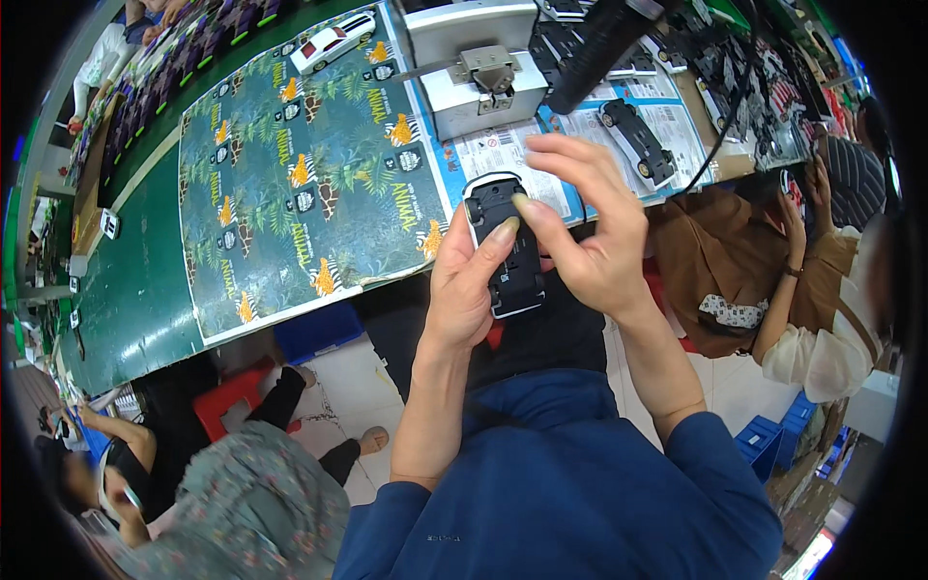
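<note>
The black-bottomed white toy car (521, 271), inverted near the green table (126, 280), lay grasped in my left hand (464, 285), roof hidden; my right hand (599, 237), fingers spread, touched it by thumb. Beyond, a thick black tube (592, 70) partly obscured clustered dark toy cars (558, 48).

Toy car (520, 275) before fixture (478, 82), sheet (275, 193) to its left, second car (638, 145) right.

Toy car underside (522, 273): matt plastic. Latch (486, 66): shiny metal. Printed sheet (271, 184): smooth. Shirt (570, 493): matt cloth.
</note>
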The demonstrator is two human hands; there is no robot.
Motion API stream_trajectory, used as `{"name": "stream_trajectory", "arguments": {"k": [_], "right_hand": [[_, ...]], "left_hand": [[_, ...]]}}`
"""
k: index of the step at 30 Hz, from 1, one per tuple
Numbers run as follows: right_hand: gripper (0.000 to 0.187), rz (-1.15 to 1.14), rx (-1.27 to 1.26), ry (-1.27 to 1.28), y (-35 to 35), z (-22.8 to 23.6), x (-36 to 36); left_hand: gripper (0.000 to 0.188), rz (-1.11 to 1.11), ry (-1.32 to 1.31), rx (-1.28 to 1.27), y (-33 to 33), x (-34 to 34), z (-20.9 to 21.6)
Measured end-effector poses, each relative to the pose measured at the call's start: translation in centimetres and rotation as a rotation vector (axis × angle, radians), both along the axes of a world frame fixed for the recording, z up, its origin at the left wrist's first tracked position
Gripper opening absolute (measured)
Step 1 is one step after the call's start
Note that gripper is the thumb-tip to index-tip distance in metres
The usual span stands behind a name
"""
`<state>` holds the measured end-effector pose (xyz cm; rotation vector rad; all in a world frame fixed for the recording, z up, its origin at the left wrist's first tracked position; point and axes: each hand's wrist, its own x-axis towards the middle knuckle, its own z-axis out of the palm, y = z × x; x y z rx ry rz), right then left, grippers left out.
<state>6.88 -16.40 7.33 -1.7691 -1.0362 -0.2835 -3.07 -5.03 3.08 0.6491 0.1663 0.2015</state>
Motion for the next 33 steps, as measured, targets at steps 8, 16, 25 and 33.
{"name": "stream_trajectory", "arguments": {"k": [8, 16, 25, 33], "right_hand": [[0.039, 0.136, 0.071, 0.728, -0.2, -2.8, -0.8], [0.068, 0.076, 0.019, 0.744, -0.5, -4.2, -4.0], [0.043, 0.246, 0.239, 1.057, -1.3, -5.1, -5.2], [0.053, 0.175, 0.004, 0.680, -3.5, -4.3, -4.0]], "left_hand": [[0.032, 0.086, 0.076, -0.021, 0.3, 0.3, -1.3], [0.031, 0.255, 0.116, -0.043, 0.1, 1.2, -0.7], [0.037, 0.253, 0.025, 0.108, -0.3, 0.1, -0.7], [0.031, 0.197, -0.056, 0.485, -0.6, -1.5, -2.1]]}}
